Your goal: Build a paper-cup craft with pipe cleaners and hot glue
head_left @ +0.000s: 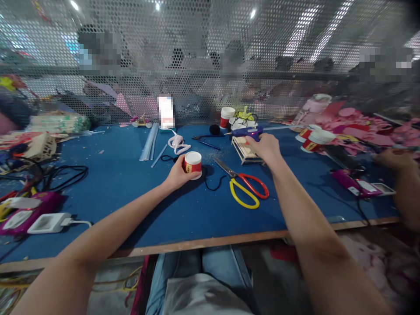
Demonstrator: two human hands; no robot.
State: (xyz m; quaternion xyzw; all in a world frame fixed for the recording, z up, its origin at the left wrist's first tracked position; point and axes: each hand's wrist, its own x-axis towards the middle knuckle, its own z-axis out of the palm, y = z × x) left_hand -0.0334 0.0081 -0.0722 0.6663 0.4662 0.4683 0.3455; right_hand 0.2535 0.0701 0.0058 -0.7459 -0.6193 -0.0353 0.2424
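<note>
My left hand is wrapped round a red paper cup with a white top, low over the blue table. Farther right, my right hand reaches over a small wooden stick frame, its fingers at a blue glue gun lying behind and on the frame; the exact grip is hard to make out. Between the hands lie scissors with one red and one yellow handle, and a black cord.
Behind are a lit phone, a white cable, clear sticks and another cup. Purple power strips lie left and right. Two cups, pink pieces and another person's hand are at right.
</note>
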